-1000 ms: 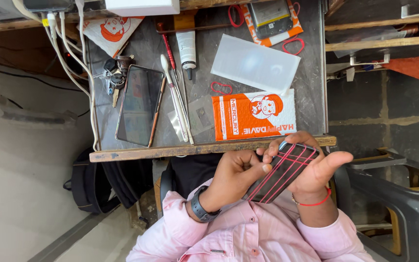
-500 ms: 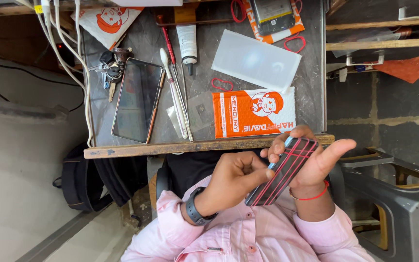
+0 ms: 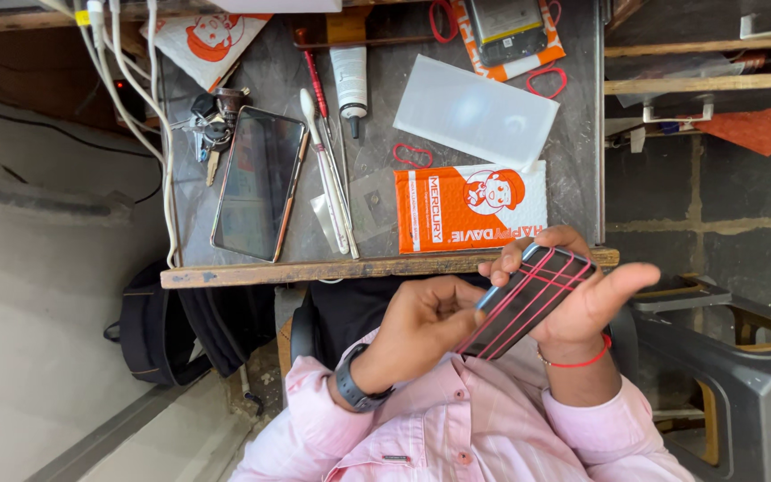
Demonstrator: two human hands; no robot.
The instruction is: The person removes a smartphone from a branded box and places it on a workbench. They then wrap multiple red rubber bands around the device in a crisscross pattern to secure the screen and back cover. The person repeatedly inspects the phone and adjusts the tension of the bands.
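left hand (image 3: 421, 326): fingers curled, pinching lower edge of banded phone (image 3: 528, 299)
right hand (image 3: 582, 299): palm open, cradling phone, thumb out

The left hand (image 3: 421, 326), at seven o'clock, curls its fingers inward, a watch on its wrist. The right hand (image 3: 582, 299), at five o'clock, lies palm-up with thumb stretched out, fingers wrapped in a loose grip.

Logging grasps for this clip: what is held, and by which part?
A phone wrapped in red rubber bands: right hand cradles its back and edges; left hand pinches the lower end.
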